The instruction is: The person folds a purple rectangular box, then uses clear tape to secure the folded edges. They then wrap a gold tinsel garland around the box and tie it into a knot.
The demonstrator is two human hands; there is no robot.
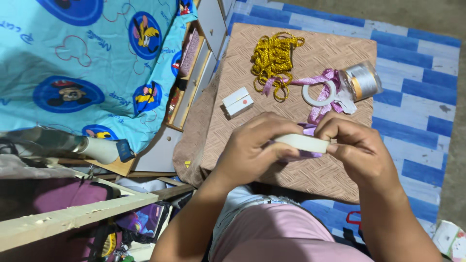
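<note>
At the centre of the frame we see the left hand (252, 145) and the right hand (357, 145) pinching a white tape roll (303, 143) between them, fingers clamped on its ends, with purple ribbon (296, 155) beneath it. Above, on the brown board (301, 174), lie gold cord (274, 60), a small white box (238, 102) and a silver spool (364, 80).

Both hands, left hand (252, 148) and right hand (357, 145), pinch a white tape roll (302, 142).
</note>
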